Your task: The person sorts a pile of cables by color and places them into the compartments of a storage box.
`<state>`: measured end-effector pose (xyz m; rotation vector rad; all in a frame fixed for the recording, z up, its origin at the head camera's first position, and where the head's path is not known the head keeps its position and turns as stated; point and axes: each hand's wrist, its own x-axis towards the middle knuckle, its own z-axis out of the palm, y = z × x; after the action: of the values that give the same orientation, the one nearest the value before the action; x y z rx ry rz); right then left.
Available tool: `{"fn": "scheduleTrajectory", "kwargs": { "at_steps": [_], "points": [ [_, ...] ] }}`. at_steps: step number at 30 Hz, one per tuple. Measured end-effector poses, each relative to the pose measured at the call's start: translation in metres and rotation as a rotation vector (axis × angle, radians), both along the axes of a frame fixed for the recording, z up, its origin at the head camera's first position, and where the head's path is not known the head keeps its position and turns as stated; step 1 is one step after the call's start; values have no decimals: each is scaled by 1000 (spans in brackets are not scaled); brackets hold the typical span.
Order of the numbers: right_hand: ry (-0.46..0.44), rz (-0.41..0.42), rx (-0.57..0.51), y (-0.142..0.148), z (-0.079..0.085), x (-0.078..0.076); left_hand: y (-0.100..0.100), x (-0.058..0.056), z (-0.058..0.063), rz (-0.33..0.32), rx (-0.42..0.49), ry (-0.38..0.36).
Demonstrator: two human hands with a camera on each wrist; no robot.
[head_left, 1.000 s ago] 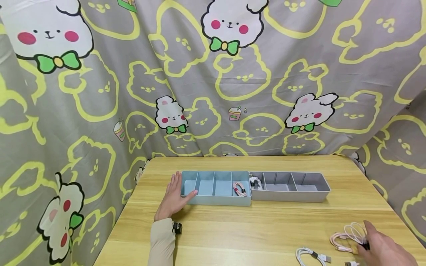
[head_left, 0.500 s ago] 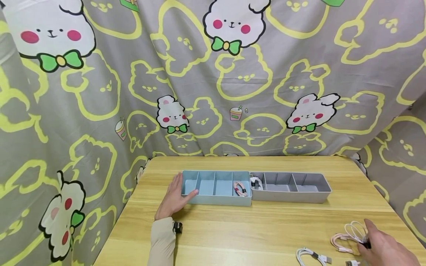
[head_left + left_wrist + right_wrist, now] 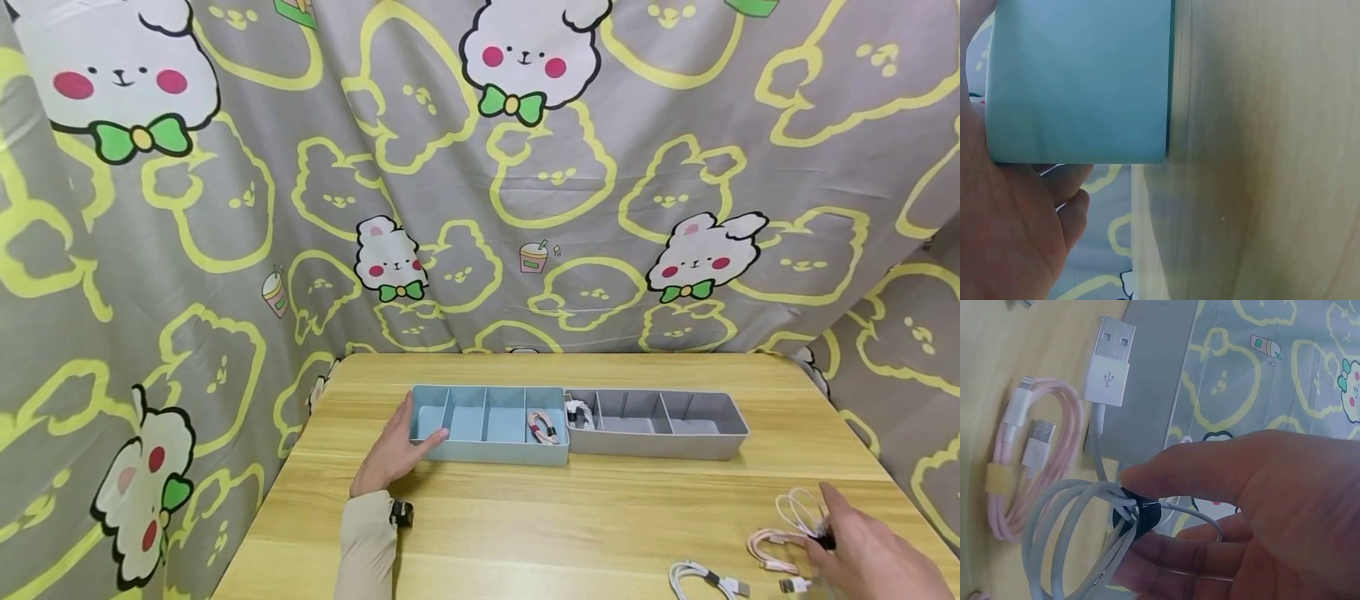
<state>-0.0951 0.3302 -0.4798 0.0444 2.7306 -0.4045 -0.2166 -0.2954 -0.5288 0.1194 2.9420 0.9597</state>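
My right hand [image 3: 873, 542] pinches a coiled white USB cable [image 3: 1109, 384] by its black strap [image 3: 1141, 515], thumb on one side and fingers on the other. In the right wrist view its loops hang from the strap, overlapping a pink cable [image 3: 1072, 431] with a yellow strap. My left hand [image 3: 390, 450] rests against the left end of a blue divided box [image 3: 495, 452], the thumb reaching over its front rim. A bundled pink cable [image 3: 534, 433] lies in the box's rightmost compartment. The left wrist view shows the box's end wall [image 3: 1079, 81] against the palm.
A grey divided box [image 3: 652, 446] stands end to end with the blue one, a white cable [image 3: 581, 412] in its leftmost compartment. Another white cable [image 3: 710, 577] and a USB plug [image 3: 793, 585] lie near the front right. A patterned curtain [image 3: 465, 167] hangs behind the table.
My right hand has risen slightly with the white cable, and more of the USB plug on the table shows. The left hand stays at the blue box.
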Motion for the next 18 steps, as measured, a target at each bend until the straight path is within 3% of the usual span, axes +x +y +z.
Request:
{"fn": "scheduleTrajectory", "kwargs": {
  "at_steps": [9,18],
  "points": [
    [37,21,10,-6,13,-9,0,0,1,0,21,-7],
    [150,62,12,-15,24,-14,0,1,1,0,35,-22]
  ]
}}
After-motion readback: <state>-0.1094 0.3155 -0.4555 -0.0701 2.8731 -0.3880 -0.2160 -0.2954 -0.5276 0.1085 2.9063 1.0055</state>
